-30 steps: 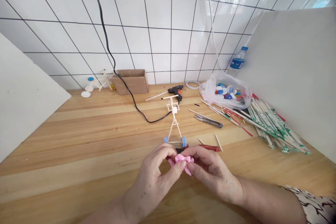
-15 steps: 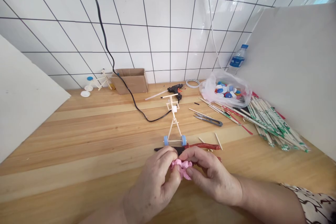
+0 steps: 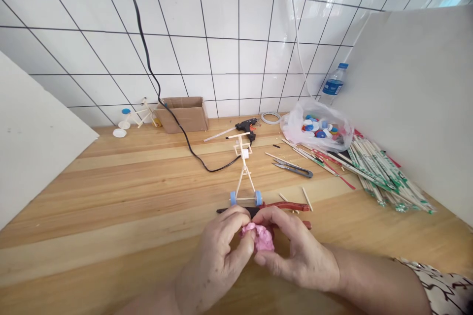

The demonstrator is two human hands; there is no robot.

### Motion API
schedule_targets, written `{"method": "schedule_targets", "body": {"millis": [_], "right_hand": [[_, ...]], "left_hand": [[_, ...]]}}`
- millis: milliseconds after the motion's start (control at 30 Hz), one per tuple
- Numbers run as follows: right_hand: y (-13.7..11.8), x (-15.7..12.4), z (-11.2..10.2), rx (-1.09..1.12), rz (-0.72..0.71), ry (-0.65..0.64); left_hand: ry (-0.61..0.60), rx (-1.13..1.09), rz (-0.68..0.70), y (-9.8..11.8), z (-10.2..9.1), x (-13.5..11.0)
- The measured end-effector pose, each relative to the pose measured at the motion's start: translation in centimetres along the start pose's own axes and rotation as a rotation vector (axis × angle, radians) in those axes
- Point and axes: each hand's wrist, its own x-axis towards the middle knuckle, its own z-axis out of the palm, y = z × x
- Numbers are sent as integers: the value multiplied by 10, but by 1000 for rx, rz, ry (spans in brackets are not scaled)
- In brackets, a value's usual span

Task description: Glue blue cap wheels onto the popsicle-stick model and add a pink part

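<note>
Between my hands, near the table's front edge, is a small crumpled pink piece (image 3: 263, 238); whether it is cloth or soft clay I cannot tell. My left hand (image 3: 223, 251) pinches its left side between thumb and fingers. Around its right side curl the fingers of my right hand (image 3: 299, 251), with the thumb at its lower edge. Just beyond lie red-handled pliers (image 3: 286, 205), partly hidden by my hands. A little tricycle-like model of pale sticks (image 3: 244, 172) stands behind them, with blue bottle-cap wheels (image 3: 258, 198).
Snips (image 3: 293, 169) and loose sticks lie right of the model. A black glue gun (image 3: 247, 127), a tape roll (image 3: 271, 117) and a cardboard box (image 3: 185, 114) sit by the wall. At right are a bag of bottle caps (image 3: 318, 125), packaged sticks (image 3: 386, 172) and a bottle (image 3: 333, 84).
The pink piece has spread out and shows more of its crumpled face. My right thumb has moved down and left along its lower edge. My left hand stays almost still.
</note>
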Motion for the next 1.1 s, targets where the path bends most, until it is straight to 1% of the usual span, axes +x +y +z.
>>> {"method": "schedule_targets", "body": {"millis": [67, 133, 333, 467, 633, 733, 833, 900, 967, 1000, 1067, 1100], "right_hand": [[1, -1, 4, -102, 3, 44], [3, -2, 8, -151, 9, 60], [10, -4, 11, -179, 1, 47], [12, -4, 6, -152, -33, 60], [8, 1, 1, -45, 31, 21], [6, 2, -1, -2, 70, 17], [5, 3, -1, 34, 109, 0], [5, 2, -1, 63, 117, -12], [6, 3, -1, 75, 115, -25], [6, 3, -1, 74, 117, -34], [7, 4, -1, 69, 141, -48], [7, 4, -1, 74, 157, -54]], "left_hand": [[-15, -13, 2, 2, 1, -1], [-3, -52, 20, 4, 1, -1], [14, -118, 9, 9, 2, -1], [-19, -203, -84, 12, 1, 1], [-82, -338, -210, 12, -2, 6], [-87, -331, -241, 11, -2, 7], [-26, -236, -206, 7, -1, 4], [10, -175, -122, 3, 0, 1], [5, -156, -5, 1, 1, -1], [-5, -160, 27, 1, 2, -2], [-12, -188, -4, 2, 1, -1], [-19, -213, -54, 2, 0, 1]]}}
